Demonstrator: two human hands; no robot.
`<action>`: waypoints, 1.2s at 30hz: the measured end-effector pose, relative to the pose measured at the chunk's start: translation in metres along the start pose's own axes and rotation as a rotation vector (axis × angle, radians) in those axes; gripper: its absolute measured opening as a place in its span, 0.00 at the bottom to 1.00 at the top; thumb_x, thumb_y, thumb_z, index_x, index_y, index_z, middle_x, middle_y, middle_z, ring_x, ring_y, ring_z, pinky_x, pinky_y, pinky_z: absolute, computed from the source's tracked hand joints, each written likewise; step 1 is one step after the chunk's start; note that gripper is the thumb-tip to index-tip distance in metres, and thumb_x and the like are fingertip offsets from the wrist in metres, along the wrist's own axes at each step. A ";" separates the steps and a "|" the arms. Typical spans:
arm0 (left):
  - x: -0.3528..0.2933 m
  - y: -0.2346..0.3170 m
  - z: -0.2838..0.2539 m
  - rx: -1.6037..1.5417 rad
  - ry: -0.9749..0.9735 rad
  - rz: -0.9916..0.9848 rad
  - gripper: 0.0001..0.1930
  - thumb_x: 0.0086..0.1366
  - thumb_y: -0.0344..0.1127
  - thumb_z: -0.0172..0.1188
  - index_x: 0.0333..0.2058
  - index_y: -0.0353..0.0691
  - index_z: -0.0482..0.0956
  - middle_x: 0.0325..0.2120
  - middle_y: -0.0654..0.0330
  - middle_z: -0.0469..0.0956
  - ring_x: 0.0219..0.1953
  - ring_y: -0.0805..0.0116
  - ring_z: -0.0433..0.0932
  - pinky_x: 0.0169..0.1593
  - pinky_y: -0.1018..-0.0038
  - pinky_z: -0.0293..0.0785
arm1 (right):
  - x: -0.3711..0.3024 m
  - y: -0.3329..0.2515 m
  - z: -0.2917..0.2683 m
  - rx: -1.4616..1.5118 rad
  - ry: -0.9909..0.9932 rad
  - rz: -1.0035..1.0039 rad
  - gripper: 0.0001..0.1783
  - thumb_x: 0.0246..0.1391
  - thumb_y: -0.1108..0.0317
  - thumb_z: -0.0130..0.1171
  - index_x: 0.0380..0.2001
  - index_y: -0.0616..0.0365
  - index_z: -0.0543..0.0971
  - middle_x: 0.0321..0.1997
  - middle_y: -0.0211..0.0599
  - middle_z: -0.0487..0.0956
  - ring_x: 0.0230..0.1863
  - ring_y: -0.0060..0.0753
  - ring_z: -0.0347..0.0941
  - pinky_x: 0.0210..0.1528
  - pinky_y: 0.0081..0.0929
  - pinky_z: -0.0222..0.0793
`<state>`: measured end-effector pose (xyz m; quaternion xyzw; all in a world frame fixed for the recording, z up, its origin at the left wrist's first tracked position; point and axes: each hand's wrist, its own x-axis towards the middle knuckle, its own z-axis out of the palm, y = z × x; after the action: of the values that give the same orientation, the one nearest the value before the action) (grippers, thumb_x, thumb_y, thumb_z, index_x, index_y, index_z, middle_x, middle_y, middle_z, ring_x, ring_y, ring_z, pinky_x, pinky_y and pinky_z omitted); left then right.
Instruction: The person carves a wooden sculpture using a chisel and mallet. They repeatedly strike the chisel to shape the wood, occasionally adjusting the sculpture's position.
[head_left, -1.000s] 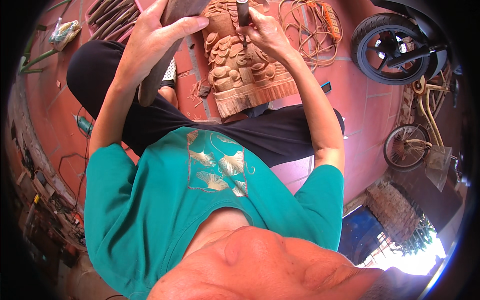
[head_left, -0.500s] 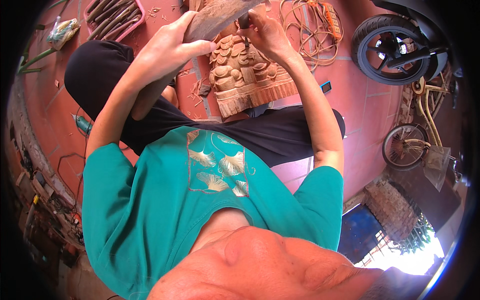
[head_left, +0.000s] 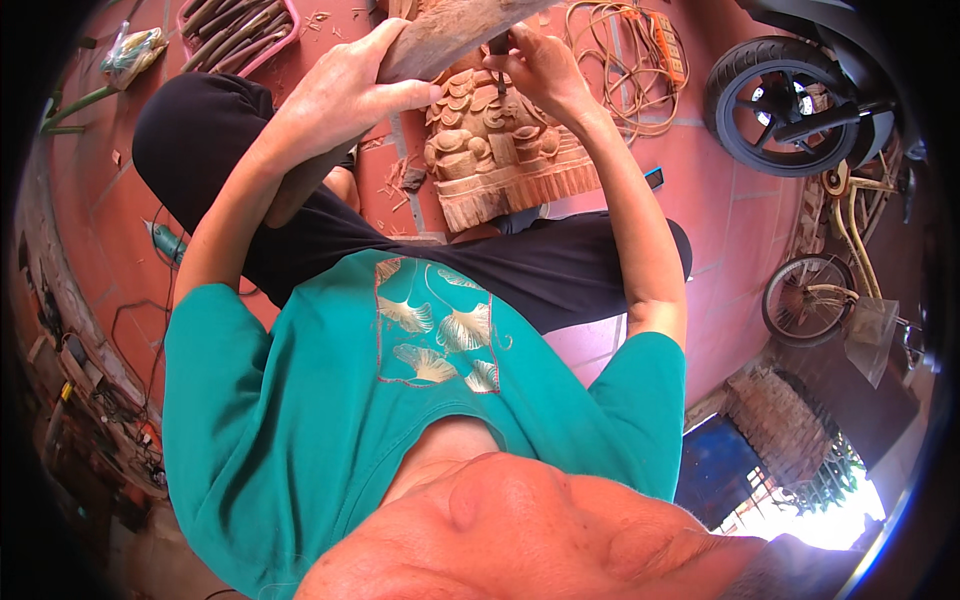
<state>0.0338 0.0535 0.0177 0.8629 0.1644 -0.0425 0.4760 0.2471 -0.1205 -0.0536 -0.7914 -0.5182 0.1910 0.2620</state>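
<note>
Gripping a club (head_left: 465,38), the left hand (head_left: 340,95) folds its fingers around the dark wood, its thumb extended beside the near edge. The club slants from beside the left forearm up past the top of the view, passing in front of the carving's upper part. The right hand (head_left: 545,78) pinches a chisel (head_left: 501,80) between thumb and fingers; the dark shank stands roughly upright in the view, its lower end at the carved surface. Whether the club touches the chisel's head cannot be told, as that part is hidden.

The carving (head_left: 490,160), a brown wooden block with rounded and scale-like relief, lies in front of the person, beneath the chisel and near the legs in dark trousers (head_left: 200,140). Its lower border is a band of bare, vertically grooved wood. Shavings (head_left: 397,185) are scattered on the red tiled floor (head_left: 725,225) just left of it.

Upper left, a pink basket (head_left: 294,32) contains long brown handles (head_left: 235,30); a plastic bag (head_left: 130,55) lies farther left. To the right of the carving are a coiled cord (head_left: 610,90) and an orange power strip (head_left: 667,50), then a black motorbike wheel (head_left: 780,100) and, below it, a cream bicycle (head_left: 862,235). A green tool (head_left: 165,242) lies beyond the left elbow.
</note>
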 end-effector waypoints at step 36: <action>-0.001 -0.010 -0.001 0.015 0.053 -0.024 0.29 0.66 0.47 0.64 0.57 0.32 0.72 0.37 0.55 0.79 0.40 0.70 0.77 0.47 0.72 0.73 | 0.003 -0.006 0.008 0.015 -0.039 -0.016 0.14 0.57 0.66 0.66 0.43 0.57 0.76 0.33 0.44 0.84 0.33 0.43 0.82 0.37 0.36 0.75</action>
<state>0.0300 0.0588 0.0106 0.8651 0.1868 -0.0266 0.4647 0.2387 -0.1142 -0.0563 -0.7812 -0.5281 0.2081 0.2596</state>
